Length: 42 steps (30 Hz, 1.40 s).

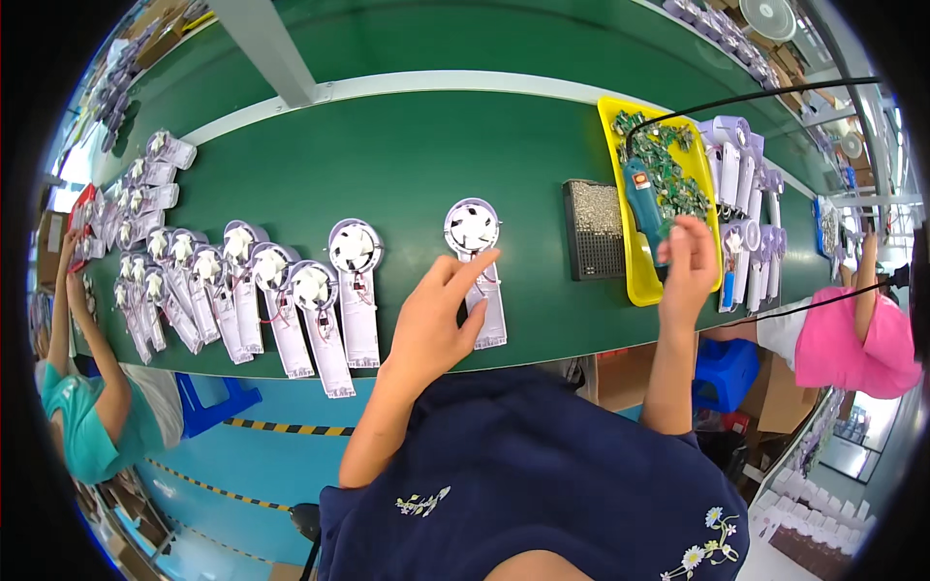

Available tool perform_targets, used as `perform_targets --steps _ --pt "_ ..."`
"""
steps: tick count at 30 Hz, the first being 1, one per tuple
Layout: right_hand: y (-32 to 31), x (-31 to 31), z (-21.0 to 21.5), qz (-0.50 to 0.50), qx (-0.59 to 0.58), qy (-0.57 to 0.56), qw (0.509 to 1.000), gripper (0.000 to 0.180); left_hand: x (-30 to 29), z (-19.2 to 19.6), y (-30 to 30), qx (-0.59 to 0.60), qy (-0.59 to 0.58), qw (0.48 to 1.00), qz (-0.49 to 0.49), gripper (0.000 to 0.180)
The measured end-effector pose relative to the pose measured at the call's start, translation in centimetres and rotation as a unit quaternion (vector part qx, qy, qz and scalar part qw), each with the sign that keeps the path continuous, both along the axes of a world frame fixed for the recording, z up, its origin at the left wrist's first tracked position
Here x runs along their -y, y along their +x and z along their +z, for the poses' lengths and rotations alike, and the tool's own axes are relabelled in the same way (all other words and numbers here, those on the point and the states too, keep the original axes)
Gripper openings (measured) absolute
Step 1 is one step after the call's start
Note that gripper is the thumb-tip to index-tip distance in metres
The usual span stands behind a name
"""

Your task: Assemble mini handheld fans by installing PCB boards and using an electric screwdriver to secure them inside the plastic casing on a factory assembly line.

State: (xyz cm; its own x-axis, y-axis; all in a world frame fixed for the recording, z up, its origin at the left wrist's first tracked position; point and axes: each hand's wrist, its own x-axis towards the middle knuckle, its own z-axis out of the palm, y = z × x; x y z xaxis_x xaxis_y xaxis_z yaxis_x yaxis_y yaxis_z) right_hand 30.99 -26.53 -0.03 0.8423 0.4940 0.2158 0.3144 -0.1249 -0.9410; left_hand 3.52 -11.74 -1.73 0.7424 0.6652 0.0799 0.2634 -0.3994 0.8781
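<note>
1 fan (473,227), head pointing away, handle (492,321) nearside, axis approx fore-aft

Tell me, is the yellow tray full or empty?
Partly full. Green boards are heaped across the far part of the yellow tray, but bare yellow shows at its near end.

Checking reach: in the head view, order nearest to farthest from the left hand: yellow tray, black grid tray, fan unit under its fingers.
1. Fan unit, under the left hand.
2. Black grid tray, right of the hand.
3. Yellow tray, farther right.
</note>
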Motion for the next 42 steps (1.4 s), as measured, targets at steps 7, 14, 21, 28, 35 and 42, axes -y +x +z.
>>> perform_targets --steps 7,14,21,28,35,42 --pt "-8.0 -2.3 -0.7 0.269 -0.283 0.14 0.91 0.039 -0.2 -3.2 0.2 0.092 -0.025 0.995 0.015 0.03" --pt "-11.5 -2.1 -1.5 0.276 -0.394 0.242 0.843 0.04 0.9 -2.5 1.5 0.042 0.038 0.995 0.081 0.021" --pt "-11.7 0.2 -4.3 0.26 -0.354 0.208 0.874 0.041 0.9 -4.3 2.0 0.139 0.1 0.975 0.143 0.013" --pt "-11.2 0.2 -4.6 0.263 -0.352 0.196 0.876 0.044 0.8 -5.1 2.4 0.169 -0.013 0.962 0.214 0.007" --pt "-9.8 -4.3 -4.7 0.334 -0.131 0.018 0.933 0.036 0.5 -5.7 2.4 0.153 -0.045 0.956 0.245 0.009" --pt "-10.7 -5.8 -5.7 0.336 -0.157 0.043 0.928 0.037 -0.3 -4.3 2.9 0.137 0.052 0.97 0.194 0.011"
